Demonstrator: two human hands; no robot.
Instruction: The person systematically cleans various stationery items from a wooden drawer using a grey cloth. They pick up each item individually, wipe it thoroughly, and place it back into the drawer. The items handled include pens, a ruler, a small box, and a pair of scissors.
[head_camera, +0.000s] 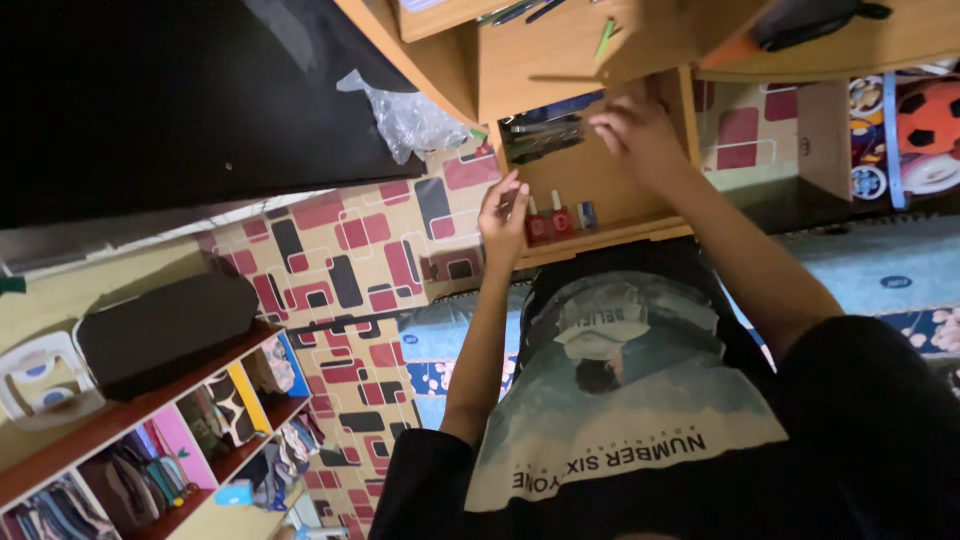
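1. The open wooden drawer (600, 190) serves as the landmark; it sticks out from under the table (560, 50), towards the person's chest.
2. The left hand (505, 215) rests at the drawer's left front corner. Its fingers are loosely spread and touch the corner edge, grasping nothing that can be seen.
3. Just beside that hand, along the front wall inside the drawer, stand two small red bottles (548, 222) with pale caps, upright and touching each other. A small blue thing (587, 214) sits next to them, too small to tell apart.
4. The right hand (635, 130) reaches deeper into the drawer, near its back right side. The fingers curl downward; whether they grip something cannot be told, as the palm faces away.
5. At the drawer's back left lies a bundle of dark pens (540, 138), long and thin, lying roughly side by side, near the right hand's fingertips but apart from them.
6. The drawer is smooth orange-brown wood with straight board walls.
7. Left of the drawer, a crumpled clear plastic bag (415, 118) hangs off the table edge, glossy and wrinkled.
8. Below the drawer the person's black shirt (640, 400) carries a large pale print.
9. Far left of the drawer, a wooden shelf (140, 410) holds a dark rounded case.
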